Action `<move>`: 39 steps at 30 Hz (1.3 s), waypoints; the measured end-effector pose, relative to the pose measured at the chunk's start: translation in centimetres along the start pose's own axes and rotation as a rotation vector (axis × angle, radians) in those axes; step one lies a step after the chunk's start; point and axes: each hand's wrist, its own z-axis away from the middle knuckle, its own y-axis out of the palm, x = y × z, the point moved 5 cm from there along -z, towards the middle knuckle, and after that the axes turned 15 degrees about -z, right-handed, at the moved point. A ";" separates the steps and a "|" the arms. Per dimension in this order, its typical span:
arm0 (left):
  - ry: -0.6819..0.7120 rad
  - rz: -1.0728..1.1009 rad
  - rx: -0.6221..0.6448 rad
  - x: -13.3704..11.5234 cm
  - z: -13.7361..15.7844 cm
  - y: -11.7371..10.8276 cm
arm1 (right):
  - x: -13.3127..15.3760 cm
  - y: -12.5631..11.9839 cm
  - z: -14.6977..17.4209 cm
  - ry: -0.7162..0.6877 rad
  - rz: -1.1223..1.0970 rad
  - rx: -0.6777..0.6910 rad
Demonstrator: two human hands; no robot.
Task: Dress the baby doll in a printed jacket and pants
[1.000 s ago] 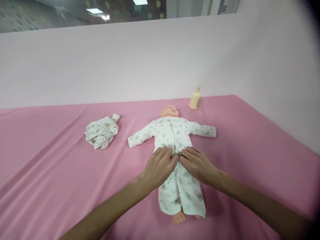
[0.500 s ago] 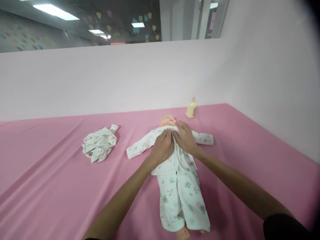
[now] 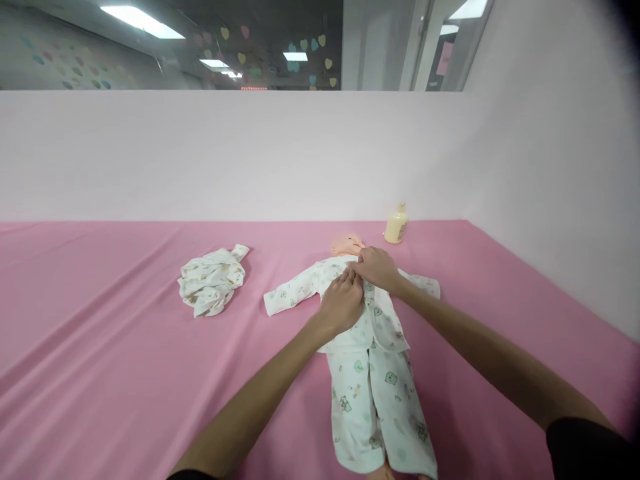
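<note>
A baby doll (image 3: 347, 244) lies on its back, dressed in a white printed pajama top (image 3: 300, 287) and matching pajama pants (image 3: 357, 407). The top's sleeves stretch out to both sides. At the upper chest, my left hand (image 3: 343, 303) is closed on the front edge of the pajama top, its fingers bunched together. My right hand (image 3: 379, 268) pinches the same front edge just above, near the collar. The fingertips of both hands meet there; any button or snap between them is hidden.
A crumpled white printed garment (image 3: 213, 281) lies to the left on the pink sheet (image 3: 125, 373). Behind the doll's head, to the right, stands a pale yellow pump bottle (image 3: 396, 225). White padded walls (image 3: 225, 157) border the back and right sides.
The view has shifted, so everything sits slightly further right. My right hand's fingers have curled from spread to a pinch near the collar; my left hand stays on the pajama top's front.
</note>
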 end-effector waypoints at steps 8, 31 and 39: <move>0.031 -0.048 -0.008 -0.2 0.2 0.7 | 2.6 -0.1 -2.4 0.027 0.261 0.196; -0.048 0.231 0.026 2.7 -0.7 -1.3 | 1.5 -0.7 -4.1 -0.119 0.352 0.373; -0.209 0.414 -0.006 5.7 -5.2 0.5 | -3.0 -0.9 -2.7 0.073 -0.621 0.275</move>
